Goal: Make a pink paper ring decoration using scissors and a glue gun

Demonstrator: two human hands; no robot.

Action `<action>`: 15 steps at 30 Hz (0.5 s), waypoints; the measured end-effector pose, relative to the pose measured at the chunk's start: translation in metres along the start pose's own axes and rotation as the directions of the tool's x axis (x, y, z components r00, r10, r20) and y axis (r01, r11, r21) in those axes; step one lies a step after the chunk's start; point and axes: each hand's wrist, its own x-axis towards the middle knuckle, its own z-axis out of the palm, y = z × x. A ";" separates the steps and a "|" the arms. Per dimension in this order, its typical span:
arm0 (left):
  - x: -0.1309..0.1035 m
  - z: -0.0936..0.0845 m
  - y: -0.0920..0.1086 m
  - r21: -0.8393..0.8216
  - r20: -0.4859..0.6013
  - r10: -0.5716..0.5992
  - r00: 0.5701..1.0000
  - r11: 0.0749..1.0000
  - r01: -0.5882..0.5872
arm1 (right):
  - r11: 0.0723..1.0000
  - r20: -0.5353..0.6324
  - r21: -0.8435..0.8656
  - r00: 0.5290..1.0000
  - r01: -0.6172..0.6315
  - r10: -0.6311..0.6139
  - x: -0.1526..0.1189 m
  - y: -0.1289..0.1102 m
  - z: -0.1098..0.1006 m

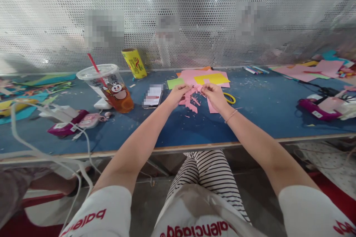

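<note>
My left hand (178, 94) and my right hand (214, 95) are close together over the blue table, fingertips pinched on a small piece of pink paper (197, 88) between them. Cut pink paper scraps (191, 106) lie just below. Behind my hands is a stack of pink sheets (188, 76), with a yellow sheet (215, 79) on top and a green sheet (174, 82) at the left. Beside my right hand a yellow loop (230, 98), perhaps a scissors handle, shows partly. A strip of pink paper (211, 107) sticks out under that hand.
Left of my hands are a phone (153, 96), a plastic cup (118, 94) of brown drink with a red straw, and a yellow can (134, 63). Purple power strips (65, 127) with cables sit at both sides. Pens (256, 70) lie at the back, before a perforated metal panel (194, 18).
</note>
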 end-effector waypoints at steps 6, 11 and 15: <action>0.006 -0.007 0.000 -0.007 -0.195 0.001 0.981 1.000 -0.003 | 0.997 -0.026 0.071 1.000 -0.005 0.007 0.001 0.000 -0.001; 0.013 -0.012 -0.002 -0.033 -0.308 0.007 0.951 0.999 -0.018 | 0.997 -0.062 0.059 0.997 -0.042 0.046 0.002 0.000 -0.003; 0.015 -0.013 -0.004 -0.059 -0.360 0.038 0.932 0.996 -0.063 | 0.999 -0.055 0.029 0.998 -0.018 0.020 0.002 -0.001 -0.005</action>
